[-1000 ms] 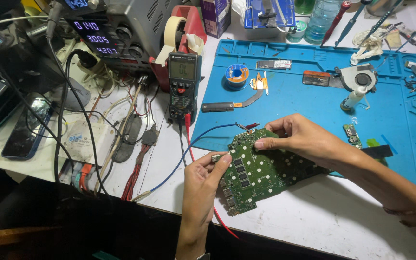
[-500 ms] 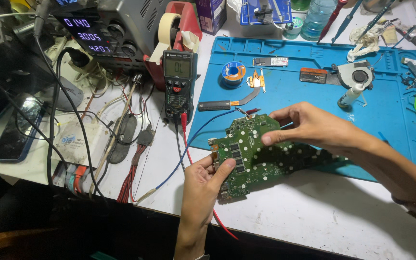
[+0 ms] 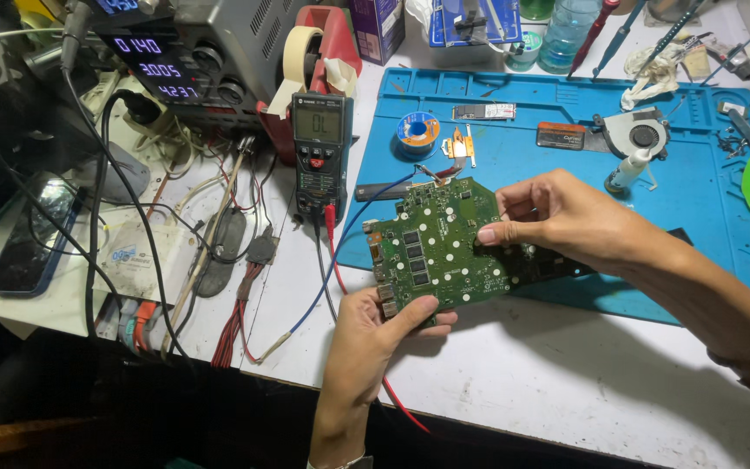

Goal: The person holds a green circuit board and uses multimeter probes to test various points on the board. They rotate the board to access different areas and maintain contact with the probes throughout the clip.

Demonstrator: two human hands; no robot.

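Matt green circuit board with shiny solder pads, over a smooth blue rubbery mat, scuffed white tabletop.

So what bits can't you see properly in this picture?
Head view:
- Green circuit board: its right part is hidden under the right hand.
- Left hand: its fingers are under the board.
- Fan screws: too small.
- Right forearm: cut off by the edge.

I hold the green circuit board over the near-left corner of the blue silicone mat — my left hand at its near edge, my right hand on its right side. The dark handheld multimeter stands left of the mat, solder spool behind the board.
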